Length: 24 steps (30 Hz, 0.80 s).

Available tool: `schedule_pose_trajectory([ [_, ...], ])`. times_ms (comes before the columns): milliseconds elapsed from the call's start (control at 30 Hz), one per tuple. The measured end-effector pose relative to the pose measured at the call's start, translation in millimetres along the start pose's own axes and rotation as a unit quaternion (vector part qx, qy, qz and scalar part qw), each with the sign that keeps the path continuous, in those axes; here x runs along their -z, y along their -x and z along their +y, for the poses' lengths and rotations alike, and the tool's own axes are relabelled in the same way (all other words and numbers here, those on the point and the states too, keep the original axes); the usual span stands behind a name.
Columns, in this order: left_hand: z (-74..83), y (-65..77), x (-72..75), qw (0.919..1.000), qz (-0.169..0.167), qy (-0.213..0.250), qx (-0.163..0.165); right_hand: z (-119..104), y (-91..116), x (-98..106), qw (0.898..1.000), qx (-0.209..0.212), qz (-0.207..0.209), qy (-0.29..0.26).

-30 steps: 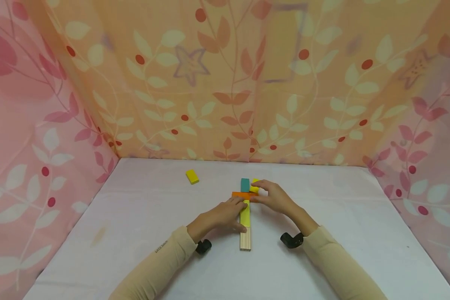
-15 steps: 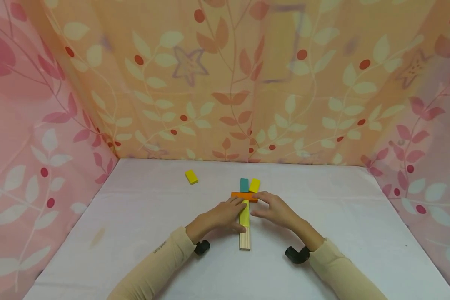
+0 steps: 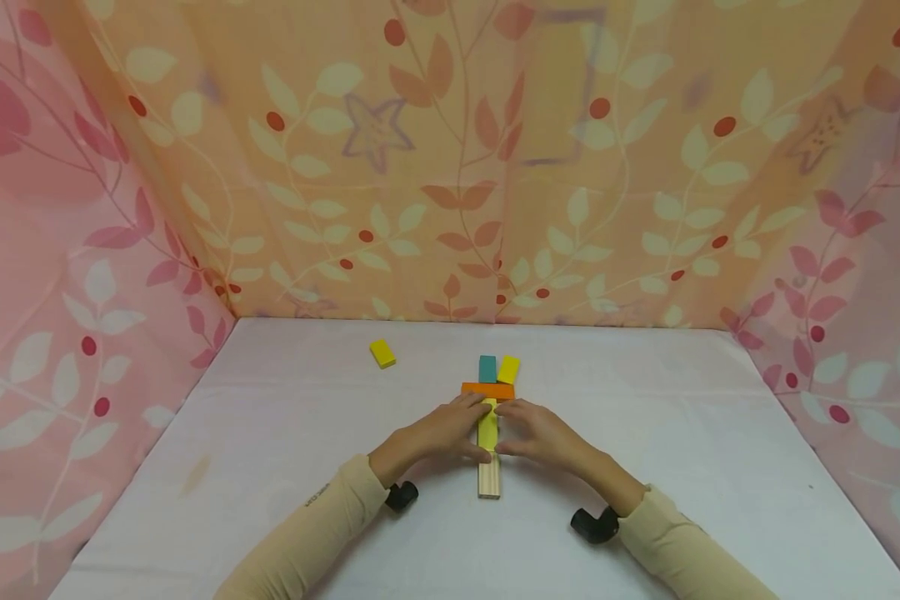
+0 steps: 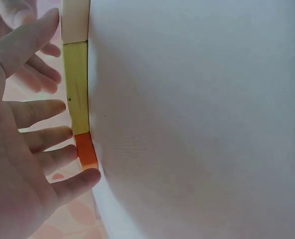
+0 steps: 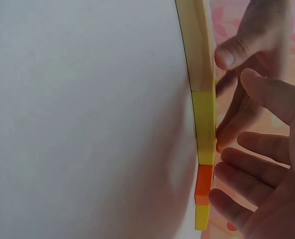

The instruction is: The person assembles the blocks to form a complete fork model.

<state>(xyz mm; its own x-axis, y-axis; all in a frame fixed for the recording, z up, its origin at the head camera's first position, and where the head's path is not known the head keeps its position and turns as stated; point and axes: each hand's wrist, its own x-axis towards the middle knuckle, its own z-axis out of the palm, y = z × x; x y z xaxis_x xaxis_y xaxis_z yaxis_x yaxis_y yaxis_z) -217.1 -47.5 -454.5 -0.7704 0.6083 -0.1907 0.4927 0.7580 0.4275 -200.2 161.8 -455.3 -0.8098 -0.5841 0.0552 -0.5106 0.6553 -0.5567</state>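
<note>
Plain wooden block (image 3: 489,481), yellow-green block (image 3: 487,435) and orange crosswise block (image 3: 495,390) form a line on the table. Beyond the orange block lie a teal block (image 3: 487,369) and a slightly turned yellow block (image 3: 509,369). My left hand (image 3: 441,432) is beside the line on its left, fingers extended; in the left wrist view its fingertips are close to the yellow-green and orange blocks (image 4: 86,149), contact unclear. On the right side, my right hand (image 3: 546,435) has its fingers spread near the yellow-green block, holding nothing in the right wrist view.
A lone yellow block (image 3: 382,353) lies at the back left of the white-covered table (image 3: 270,417). Patterned curtains (image 3: 450,167) enclose the back and sides. Black wrist devices (image 3: 594,526) hang under both forearms.
My right hand has come away from the turned yellow block, moving back toward me alongside the orange block to the yellow-green one. The left hand stays in place.
</note>
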Motion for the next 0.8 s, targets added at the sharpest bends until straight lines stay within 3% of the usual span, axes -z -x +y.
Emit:
schedule_pose_trajectory([
  [200,-5.3,2.8,6.4,0.9995,0.017,0.002,-0.027,-1,-2,-7,0.999,0.023,-0.020,0.032],
  [367,-21.2,5.6,20.7,0.9993,0.012,0.026,0.023,-7,-4,-9,0.998,0.011,-0.038,0.044],
  [533,-44.5,10.2,41.5,0.9951,0.029,0.051,0.080,-10,-5,-10,0.998,-0.001,-0.049,0.049],
  [800,-89.3,14.9,70.1,0.9905,0.090,0.050,0.091,-12,-2,-12,0.997,0.004,-0.052,0.054],
])
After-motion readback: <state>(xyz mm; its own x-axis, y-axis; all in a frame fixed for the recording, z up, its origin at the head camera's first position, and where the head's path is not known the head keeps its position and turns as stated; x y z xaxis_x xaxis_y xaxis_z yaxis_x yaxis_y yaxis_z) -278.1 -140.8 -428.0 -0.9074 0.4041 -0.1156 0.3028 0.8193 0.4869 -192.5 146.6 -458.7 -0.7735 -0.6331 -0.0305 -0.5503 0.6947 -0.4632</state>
